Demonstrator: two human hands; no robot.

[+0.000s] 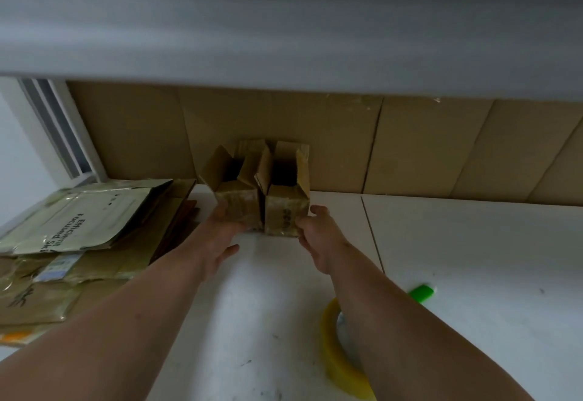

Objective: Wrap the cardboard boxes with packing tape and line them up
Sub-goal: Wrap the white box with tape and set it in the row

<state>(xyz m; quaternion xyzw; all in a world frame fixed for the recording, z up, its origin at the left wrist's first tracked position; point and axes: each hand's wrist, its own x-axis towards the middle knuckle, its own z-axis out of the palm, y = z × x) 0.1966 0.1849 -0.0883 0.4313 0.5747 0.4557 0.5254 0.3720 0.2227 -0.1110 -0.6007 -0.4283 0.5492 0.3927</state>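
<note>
Your left hand [222, 238], fingers curled, grips the left small brown cardboard box [237, 203]; your right hand [318, 238] likewise clasps the right small brown cardboard box [285, 213]. Both boxes stand touching, side by side, on the white table [457, 258] against a brown cardboard backboard [410, 142]. Lining up looks nearly done; top flaps stand open, so taping probably remains. A yellow roll of packing tape [334, 356] lies near you.
</note>
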